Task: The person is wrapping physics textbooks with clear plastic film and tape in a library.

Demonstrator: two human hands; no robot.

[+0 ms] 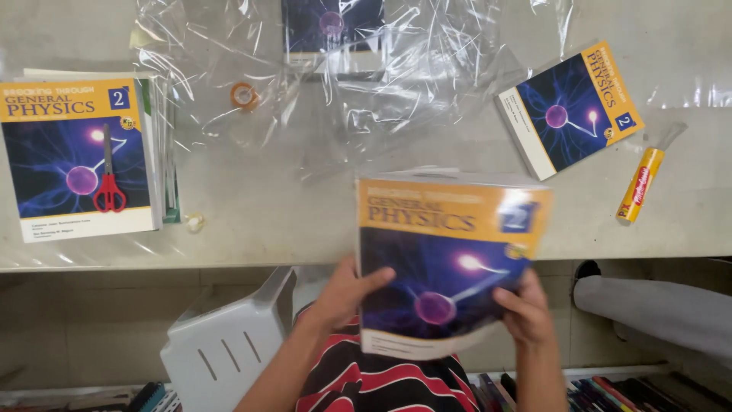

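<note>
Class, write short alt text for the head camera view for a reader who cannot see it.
Two bare hands, left hand and right hand, hold up a blue and orange glossy textbook above a pale table strewn with clear plastic sheet, matching books and red-handled scissors.

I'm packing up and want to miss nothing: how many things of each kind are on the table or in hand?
Textbooks: 4, one in both hands
Scissors: 1
Tape roll: 1
Yellow tube: 1
Clear plastic sheet: 1
Total: 8
</note>
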